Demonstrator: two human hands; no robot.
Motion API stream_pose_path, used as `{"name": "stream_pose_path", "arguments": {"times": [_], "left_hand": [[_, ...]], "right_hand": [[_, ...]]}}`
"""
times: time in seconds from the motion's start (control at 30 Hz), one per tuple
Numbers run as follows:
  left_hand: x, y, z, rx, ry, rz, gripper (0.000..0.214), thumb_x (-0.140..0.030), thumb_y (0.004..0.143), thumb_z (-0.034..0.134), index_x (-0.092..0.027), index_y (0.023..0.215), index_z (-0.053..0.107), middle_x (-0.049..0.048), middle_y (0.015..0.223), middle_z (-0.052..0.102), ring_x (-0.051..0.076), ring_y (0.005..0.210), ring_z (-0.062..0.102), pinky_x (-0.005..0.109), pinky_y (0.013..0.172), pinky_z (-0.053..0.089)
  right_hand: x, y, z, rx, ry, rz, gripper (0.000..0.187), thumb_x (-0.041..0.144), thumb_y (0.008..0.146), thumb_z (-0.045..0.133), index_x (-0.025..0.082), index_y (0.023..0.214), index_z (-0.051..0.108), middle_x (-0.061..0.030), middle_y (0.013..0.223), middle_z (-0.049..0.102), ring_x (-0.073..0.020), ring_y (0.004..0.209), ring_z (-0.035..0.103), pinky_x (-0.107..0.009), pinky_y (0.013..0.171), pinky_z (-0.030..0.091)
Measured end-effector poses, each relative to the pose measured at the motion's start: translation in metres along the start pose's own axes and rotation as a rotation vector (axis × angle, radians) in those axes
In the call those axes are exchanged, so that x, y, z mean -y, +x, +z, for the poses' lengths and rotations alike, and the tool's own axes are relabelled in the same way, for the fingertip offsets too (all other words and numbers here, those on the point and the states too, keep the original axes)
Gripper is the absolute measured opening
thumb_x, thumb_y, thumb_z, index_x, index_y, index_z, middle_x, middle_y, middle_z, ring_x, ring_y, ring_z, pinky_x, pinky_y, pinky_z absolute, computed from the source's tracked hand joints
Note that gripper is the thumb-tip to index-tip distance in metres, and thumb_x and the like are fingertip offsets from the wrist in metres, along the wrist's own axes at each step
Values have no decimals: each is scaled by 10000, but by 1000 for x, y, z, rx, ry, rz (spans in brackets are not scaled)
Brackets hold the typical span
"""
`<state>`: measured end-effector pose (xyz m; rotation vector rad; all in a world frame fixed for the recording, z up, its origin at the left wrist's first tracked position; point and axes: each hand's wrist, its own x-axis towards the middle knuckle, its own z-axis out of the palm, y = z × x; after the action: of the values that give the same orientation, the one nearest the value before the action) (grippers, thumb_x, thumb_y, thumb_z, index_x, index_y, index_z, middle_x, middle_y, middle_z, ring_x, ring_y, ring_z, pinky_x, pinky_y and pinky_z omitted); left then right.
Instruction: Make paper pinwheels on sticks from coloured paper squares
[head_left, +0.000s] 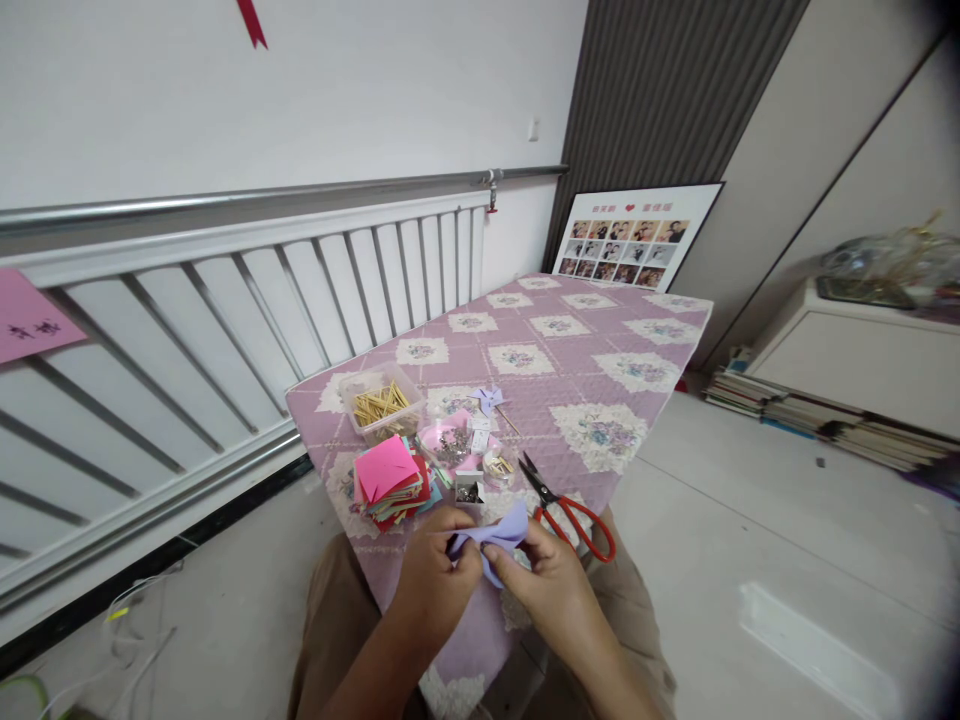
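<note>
Both my hands hold a piece of light purple paper (496, 538) over the near edge of the table. My left hand (433, 572) pinches its left part, fingers closed. My right hand (551, 578) pinches the right part, thumb on the paper. Just beyond the hands lie red-handled scissors (571, 512) and a stack of coloured paper squares (390, 482) with a pink sheet on top. A finished purple pinwheel (490, 400) on a stick lies further back.
The table wears a purple quilted cloth (570, 350). A clear box of wooden sticks (379, 403), a small round dish of metal bits (450, 443) and tiny containers (498, 466) sit near. White railing on the left, photo board (637, 240) behind, books (817, 415) on the floor right.
</note>
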<state>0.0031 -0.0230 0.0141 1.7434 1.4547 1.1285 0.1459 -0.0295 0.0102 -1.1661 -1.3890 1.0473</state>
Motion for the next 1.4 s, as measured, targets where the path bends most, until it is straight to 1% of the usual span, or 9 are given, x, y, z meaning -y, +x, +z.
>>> {"name": "stream_pose_path", "arguments": {"times": [0.17, 0.27, 0.47, 0.6, 0.7, 0.9, 1.03, 1.2, 1.4], "left_hand": [[0, 0, 0, -41, 63, 51, 157, -91, 670, 479, -179, 705, 605, 3, 656, 611, 132, 602, 570, 228, 582, 419], [1, -1, 0, -47, 101, 104, 170, -74, 660, 475, -175, 707, 603, 15, 675, 626, 144, 639, 589, 240, 611, 430], [4, -6, 0, -51, 147, 152, 172, -60, 656, 470, -183, 690, 585, 6, 640, 604, 139, 597, 566, 238, 570, 411], [8, -10, 0, -55, 148, 172, 164, -76, 678, 471, -185, 698, 591, 12, 648, 618, 148, 606, 592, 246, 578, 436], [12, -12, 1, -64, 170, 186, 181, -86, 708, 454, -183, 716, 606, 22, 665, 642, 158, 631, 625, 253, 601, 465], [17, -14, 3, -74, 173, 179, 170, -110, 717, 463, -188, 705, 613, 8, 634, 646, 149, 582, 632, 233, 559, 478], [18, -14, 4, -89, 164, 179, 189, -120, 721, 438, -183, 701, 615, 8, 611, 644, 147, 557, 633, 223, 529, 480], [19, -14, 5, -44, 192, 146, 186, -127, 730, 433, -185, 691, 606, 6, 603, 639, 151, 560, 630, 229, 531, 469], [26, -14, 7, -3, 248, 94, 174, -130, 741, 429, -181, 726, 595, 13, 646, 633, 158, 601, 621, 256, 578, 454]], "right_hand": [[-4, 1, 4, 3, 59, 29, 206, 278, 740, 666, 182, 914, 724, -54, 828, 750, -223, 770, 672, -317, 707, 533], [-5, 1, 6, 10, 107, 54, 193, 271, 739, 667, 187, 907, 711, -57, 837, 747, -219, 771, 668, -316, 702, 530], [-5, -1, 4, 61, 225, 134, 119, 279, 725, 700, 192, 803, 679, -21, 758, 715, -188, 706, 642, -298, 680, 506], [-2, -3, 3, 84, 275, 206, 168, 341, 709, 726, 190, 746, 661, -2, 693, 685, -167, 630, 605, -277, 610, 482], [-1, -4, 5, 80, 303, 220, 194, 360, 682, 746, 189, 725, 662, -2, 682, 676, -166, 625, 592, -270, 592, 470], [-5, -2, 8, 77, 344, 221, 171, 334, 662, 753, 193, 719, 674, 10, 678, 671, -159, 634, 582, -267, 624, 469], [-9, -1, 9, 92, 349, 235, 219, 367, 654, 770, 183, 749, 698, -5, 717, 698, -171, 665, 599, -280, 663, 478], [-15, -1, 9, 106, 370, 235, 266, 408, 653, 776, 177, 762, 702, -13, 723, 700, -171, 663, 592, -281, 659, 471], [-19, -1, 11, 112, 383, 245, 241, 394, 664, 775, 182, 754, 706, 12, 691, 670, -146, 636, 554, -257, 639, 447]]}}
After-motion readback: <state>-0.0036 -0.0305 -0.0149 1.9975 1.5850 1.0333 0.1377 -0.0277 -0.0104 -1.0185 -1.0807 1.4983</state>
